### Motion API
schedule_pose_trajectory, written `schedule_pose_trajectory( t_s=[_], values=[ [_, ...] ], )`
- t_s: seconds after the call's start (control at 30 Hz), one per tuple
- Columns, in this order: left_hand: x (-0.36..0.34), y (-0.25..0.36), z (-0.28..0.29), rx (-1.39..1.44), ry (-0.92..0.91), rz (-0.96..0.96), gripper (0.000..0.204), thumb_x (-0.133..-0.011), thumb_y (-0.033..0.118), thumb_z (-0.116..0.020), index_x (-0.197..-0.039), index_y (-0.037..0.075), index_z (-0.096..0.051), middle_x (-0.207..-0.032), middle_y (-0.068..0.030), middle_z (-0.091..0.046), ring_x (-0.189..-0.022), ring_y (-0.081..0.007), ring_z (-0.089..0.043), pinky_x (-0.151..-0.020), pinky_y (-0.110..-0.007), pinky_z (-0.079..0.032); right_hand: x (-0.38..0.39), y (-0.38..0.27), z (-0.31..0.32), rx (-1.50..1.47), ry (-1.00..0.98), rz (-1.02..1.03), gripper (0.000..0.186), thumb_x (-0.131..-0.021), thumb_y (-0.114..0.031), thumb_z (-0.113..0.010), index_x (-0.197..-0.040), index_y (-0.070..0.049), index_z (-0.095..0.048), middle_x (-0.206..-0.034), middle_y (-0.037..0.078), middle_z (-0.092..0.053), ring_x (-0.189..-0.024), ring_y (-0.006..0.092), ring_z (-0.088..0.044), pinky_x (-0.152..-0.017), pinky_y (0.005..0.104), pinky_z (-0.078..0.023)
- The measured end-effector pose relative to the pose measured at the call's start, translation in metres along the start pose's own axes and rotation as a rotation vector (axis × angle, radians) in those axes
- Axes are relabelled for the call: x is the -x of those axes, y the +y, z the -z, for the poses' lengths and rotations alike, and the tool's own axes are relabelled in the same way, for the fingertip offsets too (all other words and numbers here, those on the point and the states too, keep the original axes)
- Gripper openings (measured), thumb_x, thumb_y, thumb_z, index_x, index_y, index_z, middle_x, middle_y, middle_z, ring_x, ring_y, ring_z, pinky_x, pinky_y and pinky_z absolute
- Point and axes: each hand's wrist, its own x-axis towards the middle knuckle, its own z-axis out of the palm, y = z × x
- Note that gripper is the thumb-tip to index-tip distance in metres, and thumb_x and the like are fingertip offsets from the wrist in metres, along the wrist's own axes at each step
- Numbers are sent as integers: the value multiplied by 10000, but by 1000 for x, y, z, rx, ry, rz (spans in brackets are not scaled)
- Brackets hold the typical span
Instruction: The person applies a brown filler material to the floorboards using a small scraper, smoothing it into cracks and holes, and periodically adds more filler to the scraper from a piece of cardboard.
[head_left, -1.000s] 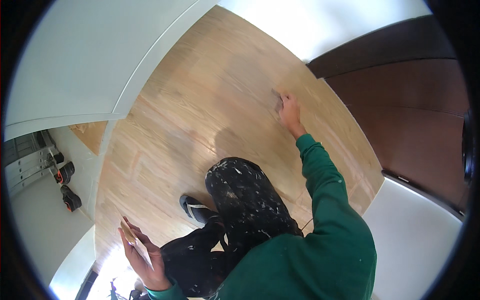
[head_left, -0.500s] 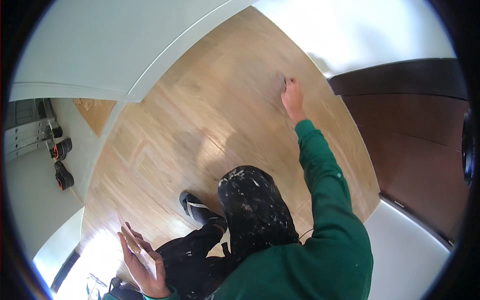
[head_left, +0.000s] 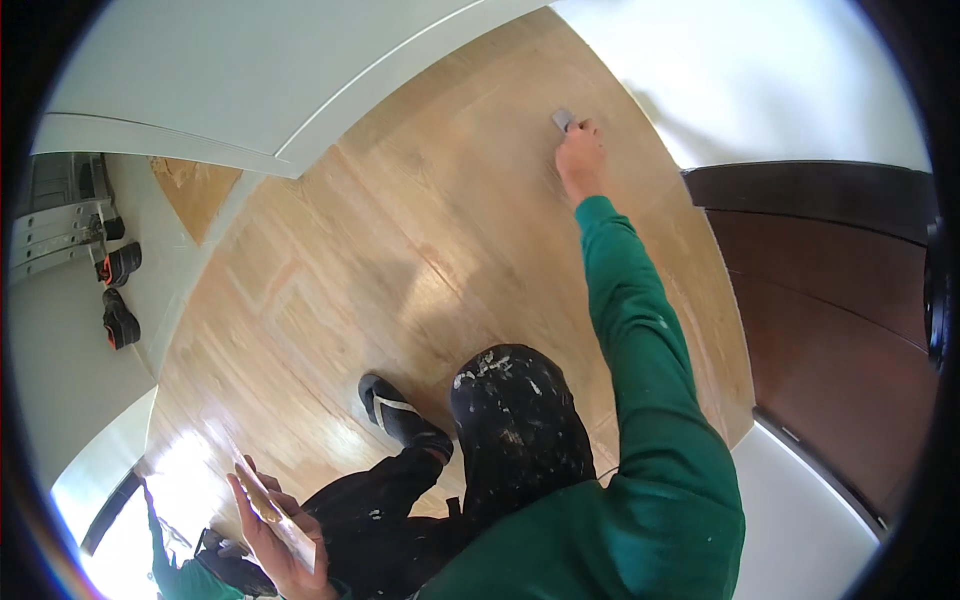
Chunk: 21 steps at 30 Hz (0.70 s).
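Wood-grain floor w/ right hand gripping small flat grey scraper, left hand around thin board.

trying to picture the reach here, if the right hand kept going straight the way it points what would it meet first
Likely more bare wooden floor, then the white wall beyond. The right hand presses a small grey scraper flat there; depth is unclear.
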Motion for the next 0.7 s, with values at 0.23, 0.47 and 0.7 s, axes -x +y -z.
schedule_pose_trajectory(
  t_s=[0.23,0.47,0.7],
  values=[
    [17,10,4,4,147,-106,462,-1034,408,-354,-1360,128,-521,-1327,-90,-557,-1194,-279,-560,-939,-502,-471,3,-40,-17,-135,-49,114,289,-834,-93,-545,-1099,-9,-623,-1109,144,-567,-1012,336,-551,-796,498,-451],
    [26,12,16,16,213,-142,460,-1031,420,-358,-1328,130,-556,-1319,-117,-571,-1196,-309,-563,-964,-510,-467,-22,-59,-37,83,42,100,253,-805,-91,-573,-1038,-21,-642,-1076,153,-565,-1006,360,-550,-797,505,-459],
    [29,6,10,-222,369,-220,381,-1013,377,-459,-1221,106,-626,-1205,-65,-656,-1027,-180,-646,-859,-285,-521,-75,-58,-30,-126,-17,79,220,-820,-84,-551,-997,-17,-665,-1093,163,-555,-1043,357,-547,-840,511,-461]
  ],
)
